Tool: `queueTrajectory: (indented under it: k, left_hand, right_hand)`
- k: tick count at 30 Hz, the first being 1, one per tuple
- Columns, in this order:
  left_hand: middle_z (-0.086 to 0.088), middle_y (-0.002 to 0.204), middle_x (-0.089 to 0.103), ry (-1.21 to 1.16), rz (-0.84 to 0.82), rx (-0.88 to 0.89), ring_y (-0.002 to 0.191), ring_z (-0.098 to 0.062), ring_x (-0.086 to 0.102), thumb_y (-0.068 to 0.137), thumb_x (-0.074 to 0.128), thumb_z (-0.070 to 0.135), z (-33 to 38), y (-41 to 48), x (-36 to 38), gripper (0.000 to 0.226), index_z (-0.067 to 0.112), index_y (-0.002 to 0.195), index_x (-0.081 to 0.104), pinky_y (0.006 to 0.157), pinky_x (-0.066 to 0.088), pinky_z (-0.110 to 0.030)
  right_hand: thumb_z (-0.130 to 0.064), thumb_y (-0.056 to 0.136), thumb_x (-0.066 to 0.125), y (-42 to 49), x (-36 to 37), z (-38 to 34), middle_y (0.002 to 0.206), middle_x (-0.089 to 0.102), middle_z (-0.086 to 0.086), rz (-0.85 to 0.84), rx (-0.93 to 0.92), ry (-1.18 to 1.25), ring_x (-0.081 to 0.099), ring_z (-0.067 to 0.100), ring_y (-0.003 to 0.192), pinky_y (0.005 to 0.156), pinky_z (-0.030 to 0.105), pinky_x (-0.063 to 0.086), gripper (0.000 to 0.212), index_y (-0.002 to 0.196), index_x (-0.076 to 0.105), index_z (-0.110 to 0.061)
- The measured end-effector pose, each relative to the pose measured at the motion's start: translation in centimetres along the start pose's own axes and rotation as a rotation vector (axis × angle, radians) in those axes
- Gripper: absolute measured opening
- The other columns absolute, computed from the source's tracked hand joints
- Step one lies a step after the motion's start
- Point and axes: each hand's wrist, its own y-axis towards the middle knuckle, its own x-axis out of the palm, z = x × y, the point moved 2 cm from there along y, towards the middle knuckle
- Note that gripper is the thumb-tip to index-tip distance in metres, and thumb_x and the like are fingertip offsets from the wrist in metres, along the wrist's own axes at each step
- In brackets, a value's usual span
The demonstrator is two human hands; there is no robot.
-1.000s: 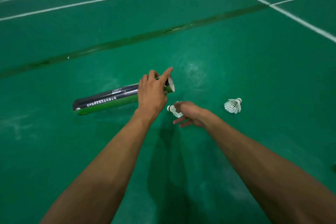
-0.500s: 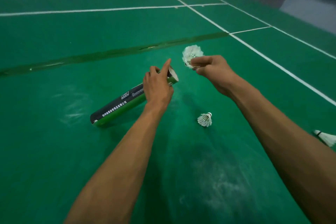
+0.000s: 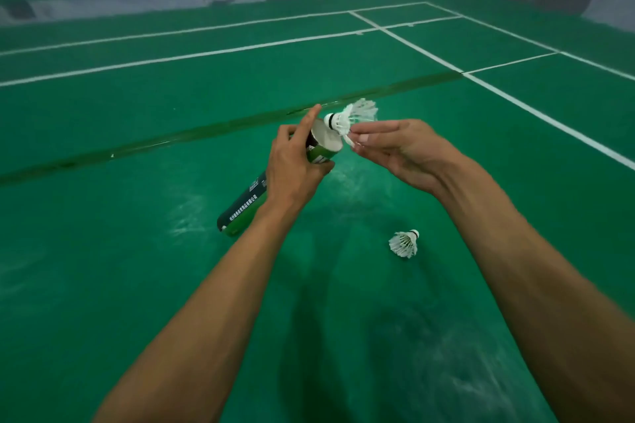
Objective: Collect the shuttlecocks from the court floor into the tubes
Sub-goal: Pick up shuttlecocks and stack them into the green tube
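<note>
My left hand (image 3: 295,165) grips a dark green shuttlecock tube (image 3: 245,208) near its open upper end, index finger raised; the tube slants down to the left above the floor. My right hand (image 3: 395,151) pinches a white feather shuttlecock (image 3: 347,118) by its feathers. Its cork end points left and sits at the tube's open mouth. A second white shuttlecock (image 3: 404,243) lies on the green court floor below my right forearm.
The green court floor (image 3: 137,285) spreads all around, with white boundary lines (image 3: 515,101) to the right and far side. A dark strip (image 3: 206,132) crosses the floor behind my hands. Blurred furniture stands at the far right edge.
My right hand picked a shuttlecock off the floor, lifted it and turned it cork-first to the tube's mouth. My left hand raised the tube's open end. The camera view tilted up.
</note>
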Motion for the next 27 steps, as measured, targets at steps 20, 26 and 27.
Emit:
queueTrajectory:
  k: [20, 26, 27]
  left_hand:
    - [0.008, 0.113, 0.05, 0.083, 0.025, 0.046, 0.097, -0.014, 0.059, 0.067, 0.089, 0.022, 2.9, 1.0, -1.9, 0.104, 0.047, 0.154, 0.038, 0.088, 0.054, -0.038]
    - [0.002, 0.118, 0.056, 0.094, 0.018, 0.098, 0.102, -0.016, 0.061, 0.073, 0.085, 0.02, 2.9, 0.4, -2.3, 0.098, 0.041, 0.156, 0.037, 0.087, 0.053, -0.036]
    - [0.001, 0.119, 0.056, 0.085, 0.0, 0.108, 0.104, -0.017, 0.061, 0.074, 0.084, 0.021, 3.1, 0.2, -1.9, 0.096, 0.04, 0.156, 0.038, 0.087, 0.052, -0.035]
  right_hand:
    - [-0.035, 0.094, 0.054, 2.3, 3.8, -3.6, 0.099, 0.076, 0.007, 0.026, -0.234, -1.053, 0.075, 0.027, 0.067, 0.061, 0.04, 0.061, 0.028, 0.085, 0.075, -0.018]
    - [-0.064, 0.103, 0.033, 0.6, 6.1, -1.1, 0.143, 0.044, 0.001, -0.297, 0.074, -0.826, 0.075, 0.038, 0.068, 0.07, 0.05, 0.064, 0.052, 0.144, 0.039, -0.032]
    - [-0.067, 0.101, 0.031, 0.5, 6.1, -0.8, 0.146, 0.045, 0.004, -0.299, 0.075, -0.827, 0.075, 0.038, 0.067, 0.069, 0.05, 0.064, 0.053, 0.141, 0.036, -0.032]
